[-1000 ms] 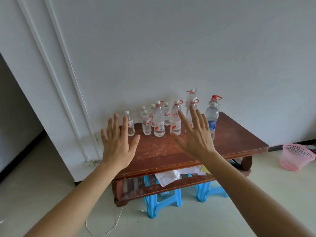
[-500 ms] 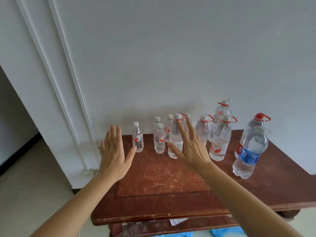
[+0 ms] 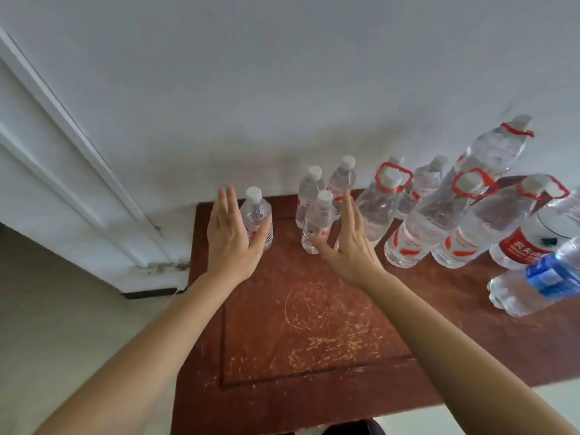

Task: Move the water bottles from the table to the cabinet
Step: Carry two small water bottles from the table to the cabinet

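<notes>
Head view: a scratched reddish-brown wooden counter (image 3: 314, 324) stands against a white wall (image 3: 282, 89), with a white door frame (image 3: 78, 171) to its left. The left hand (image 3: 230, 243) is spread wide, fingers straight, just left of a small clear plastic water bottle with a white cap (image 3: 258, 215), which stands upright alone near the counter's far left corner. The thumb crosses the bottle's lower part; whether it touches cannot be told. The right hand (image 3: 348, 246) is likewise wide and holds nothing, its fingers showing between a second small white-capped bottle (image 3: 317, 218) and a larger clear bottle with a red ring handle (image 3: 376, 208). Two more small bottles (image 3: 309, 189) stand close behind, near the wall. Further right, crowded together, stand more large red-ringed bottles (image 3: 430, 221), a red-labelled bottle (image 3: 530, 243) and a blue-labelled bottle (image 3: 539, 284).
</notes>
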`<state>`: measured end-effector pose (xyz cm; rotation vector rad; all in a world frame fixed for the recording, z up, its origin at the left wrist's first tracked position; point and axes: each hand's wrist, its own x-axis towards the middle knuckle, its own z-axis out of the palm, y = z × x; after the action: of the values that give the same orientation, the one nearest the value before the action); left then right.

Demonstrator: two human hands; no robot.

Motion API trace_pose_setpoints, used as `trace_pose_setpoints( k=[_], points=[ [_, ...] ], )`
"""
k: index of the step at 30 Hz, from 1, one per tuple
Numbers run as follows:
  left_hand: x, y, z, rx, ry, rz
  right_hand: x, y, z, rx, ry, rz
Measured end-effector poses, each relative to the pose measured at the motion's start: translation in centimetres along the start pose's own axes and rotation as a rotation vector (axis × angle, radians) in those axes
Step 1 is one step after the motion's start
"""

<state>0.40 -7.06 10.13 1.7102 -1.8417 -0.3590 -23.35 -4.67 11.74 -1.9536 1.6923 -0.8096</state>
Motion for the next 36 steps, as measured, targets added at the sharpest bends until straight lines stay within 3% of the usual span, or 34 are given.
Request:
trace_pose_setpoints(
  k=[8, 18, 30, 36],
  points=[
    [-1.7, -3.1, 7.2, -0.161, -0.082, -0.24, 1.4, 5.4, 6.6, 0.099, -0.02, 0.118],
    [4.2, -3.8, 10.5, -0.452, 0.038, -0.372, 4.0, 6.7, 9.9, 0.269, 0.111, 0.238],
    [-4.7, -5.2, 8.6, -0.347, -0.041, -0.132, 0.2, 6.3, 9.9, 0.204, 0.109, 0.308],
    [-8.6, -7.0, 8.7, -0.35, -0.02, -0.093, -5.3, 4.3, 10.6, 0.244, 0.226, 0.352]
  ],
)
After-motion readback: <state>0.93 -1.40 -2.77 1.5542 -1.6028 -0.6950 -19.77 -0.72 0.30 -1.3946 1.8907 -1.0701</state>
